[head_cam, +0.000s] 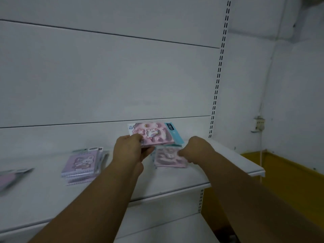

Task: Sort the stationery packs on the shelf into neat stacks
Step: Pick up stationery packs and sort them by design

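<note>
White shelf (228, 160), metal, with white back panel (105, 76) and slotted upright (218, 79) at its right end; a lower shelf (157, 225) shows beneath the front edge.

Left hand (129, 149): raised above the shelf near its back edge, fingers and thumb pinched on the left edge of a pink pack (154, 134); the pack is held off the shelf, tilted face-up toward the viewer, cartoon rabbit print and blue strip along its right side legible.

Right hand (196, 149): curled downward, knuckles up, fingers bent onto the right side of a pink stack (170, 157); whether it grips the stack or only presses on it cannot be told, the fingertips being hidden.

Pink stack: lies flat on the shelf toward the right end, between back and front edges, just below the lifted pack; motion-blurred, count of packs unreadable.

Lilac stack (81, 165): several packs with a rabbit-like figure on top, lying flat left of the left forearm, edges slightly fanned to the right; apart from both hands.

Blurred pack (12, 178): pinkish, at the far left edge of the shelf, partly cut off by the view.

Right of the shelf: white wall (289, 85) with a small wall fitting (259, 124); yellow surface (280, 181) below.
</note>
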{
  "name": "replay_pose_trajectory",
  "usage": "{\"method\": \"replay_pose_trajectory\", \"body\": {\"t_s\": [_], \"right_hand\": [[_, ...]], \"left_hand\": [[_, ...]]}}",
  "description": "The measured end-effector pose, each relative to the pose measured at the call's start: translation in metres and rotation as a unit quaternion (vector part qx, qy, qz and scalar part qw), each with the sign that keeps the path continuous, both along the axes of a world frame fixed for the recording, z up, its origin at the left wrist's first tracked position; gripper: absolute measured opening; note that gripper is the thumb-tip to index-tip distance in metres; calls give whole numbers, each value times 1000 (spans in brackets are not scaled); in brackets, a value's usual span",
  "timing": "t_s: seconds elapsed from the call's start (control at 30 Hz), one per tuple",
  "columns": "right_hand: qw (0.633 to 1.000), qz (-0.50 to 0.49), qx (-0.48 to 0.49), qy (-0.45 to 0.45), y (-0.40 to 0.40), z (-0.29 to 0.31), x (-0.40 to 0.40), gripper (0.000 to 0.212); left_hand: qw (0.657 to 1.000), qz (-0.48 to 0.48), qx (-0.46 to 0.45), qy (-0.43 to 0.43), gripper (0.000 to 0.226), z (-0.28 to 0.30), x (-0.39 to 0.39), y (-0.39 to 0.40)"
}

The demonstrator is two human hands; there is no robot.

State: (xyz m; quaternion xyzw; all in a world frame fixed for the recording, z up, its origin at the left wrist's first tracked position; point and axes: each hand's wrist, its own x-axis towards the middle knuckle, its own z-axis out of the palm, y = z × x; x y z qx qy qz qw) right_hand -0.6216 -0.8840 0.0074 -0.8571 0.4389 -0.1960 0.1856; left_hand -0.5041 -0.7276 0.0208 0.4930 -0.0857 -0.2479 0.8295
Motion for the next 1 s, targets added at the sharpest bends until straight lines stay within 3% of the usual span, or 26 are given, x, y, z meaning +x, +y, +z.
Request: {"method": "replay_pose_trajectory", "body": {"t_s": [0.07,0.13,0.17,0.2,0.23,0.27,0.3,0.4,0.47,0.53,0.6,0.63,0.73,0.8,0.87,0.93,1.0], "right_hand": [[999,11,-40,19,-2,8,-1,21],[992,11,52,-115,-2,20,0,18],[960,10,164,-228,0,24,0,23],[896,18,291,-335,5,29,0,29],[829,31,380,-409,10,31,0,32],[788,46,426,-441,12,31,1,34],[785,60,430,-442,13,28,4,34],[833,76,351,-421,6,22,15,24],[838,93,359,-400,-4,22,22,22],[868,95,347,-342,-15,24,26,17],[917,85,287,-264,-28,23,33,11],[939,81,248,-224,-34,23,38,12],[989,79,98,-78,-40,21,50,17],[997,71,-27,23,-38,19,54,25],[993,58,-88,54,-35,17,55,26],[993,52,-104,27,-29,16,59,25],[989,76,-129,-18,-16,17,67,27]], "left_hand": [[999,25,34,-26,5,-3,2,-5],[998,38,31,-48,3,-5,2,-11],[998,42,26,-46,7,-5,2,-15],[998,43,20,-33,9,-6,1,-18],[999,43,16,-9,9,-5,-3,-20],[999,36,10,16,10,-5,-6,-20],[999,26,2,23,11,-6,-8,-21],[1000,-21,2,-21,45,-13,-8,-21],[998,-38,27,-42,33,-16,-4,-18],[991,-17,108,-76,13,-17,1,-16],[953,2,257,-159,19,-23,9,-16],[918,0,333,-216,25,-26,12,-17],[778,-14,505,-374,40,-32,21,-22],[687,2,567,-454,49,-34,26,-27],[619,28,589,-519,56,-34,28,-31],[596,37,582,-552,59,-32,28,-31],[598,52,559,-572,56,-30,29,-26]]}}
